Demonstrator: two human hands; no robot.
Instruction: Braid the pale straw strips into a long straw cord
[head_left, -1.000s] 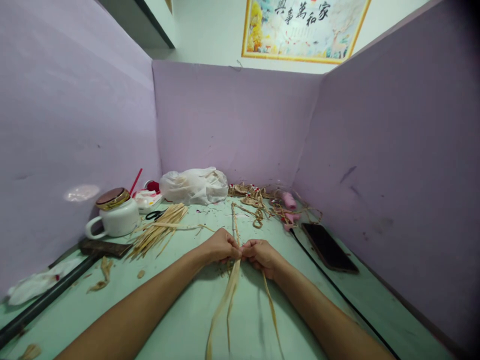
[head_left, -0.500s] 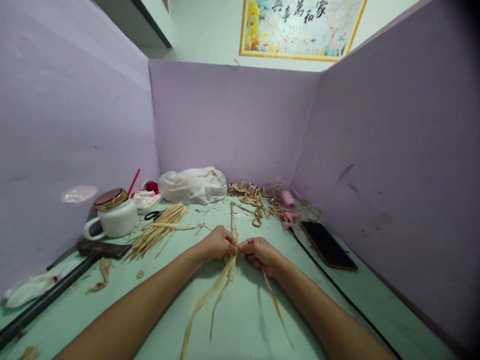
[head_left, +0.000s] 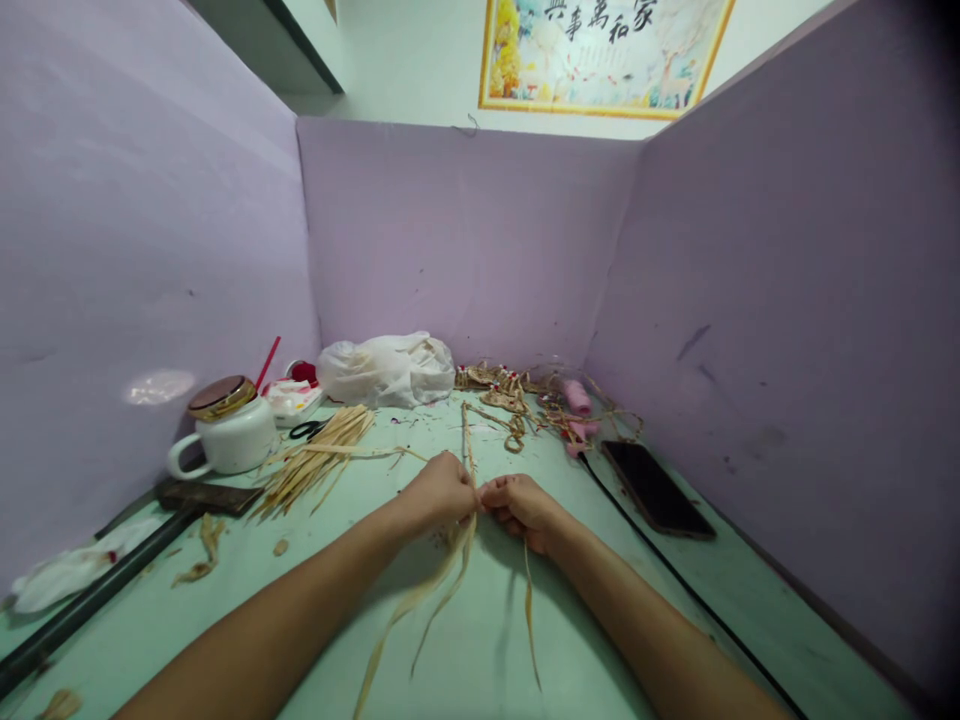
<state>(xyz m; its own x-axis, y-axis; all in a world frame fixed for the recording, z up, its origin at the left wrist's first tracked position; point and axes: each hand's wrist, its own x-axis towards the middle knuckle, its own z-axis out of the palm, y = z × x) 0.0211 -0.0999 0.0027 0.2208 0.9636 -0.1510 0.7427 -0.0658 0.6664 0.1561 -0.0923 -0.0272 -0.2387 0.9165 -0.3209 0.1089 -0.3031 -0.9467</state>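
Observation:
A thin straw braid (head_left: 468,440) runs straight away from me over the table, its near end between my hands. My left hand (head_left: 441,488) is closed in a pinch at this end, and loose flat straw strands (head_left: 409,606) trail from beneath it toward me. Close against it, fingertips nearly touching, my right hand (head_left: 523,508) is pinched shut on another straw strand (head_left: 529,610), whose tail hangs below the palm. The fingers partly hide where the strands cross.
On the left lie a bundle of straw strips (head_left: 319,460), black-handled scissors (head_left: 306,430), a white mug (head_left: 236,440) and a dark-headed tool (head_left: 210,497). A white plastic bag (head_left: 386,370) and braided pieces (head_left: 506,390) sit at the back. A phone (head_left: 658,490) and black cable (head_left: 660,570) lie right.
My left hand has turned slightly and shifted right, against the right fingertips. The strand tail under my right hand has swung left, and the strands below my left hand have shifted a little.

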